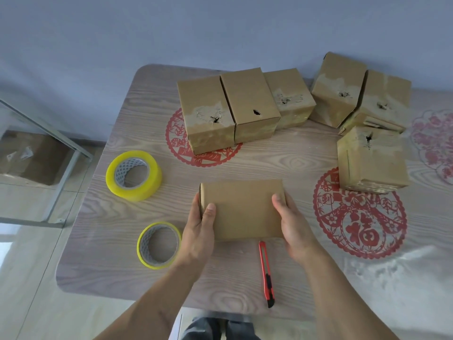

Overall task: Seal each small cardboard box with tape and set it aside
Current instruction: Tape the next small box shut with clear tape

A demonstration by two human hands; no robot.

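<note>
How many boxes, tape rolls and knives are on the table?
Cardboard boxes: 7, the held box plus 6 standing at the back, such as the leftmost back box
Yellow tape rolls: 2, the bigger roll and the nearer roll
Red utility knife: 1
Total: 10

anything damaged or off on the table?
Yes. The boxes at the back show torn holes and scuffed, peeled patches on their faces, e.g. the left box and the near-right box. One far-right box has a flap hanging loose. The held box looks intact.
</note>
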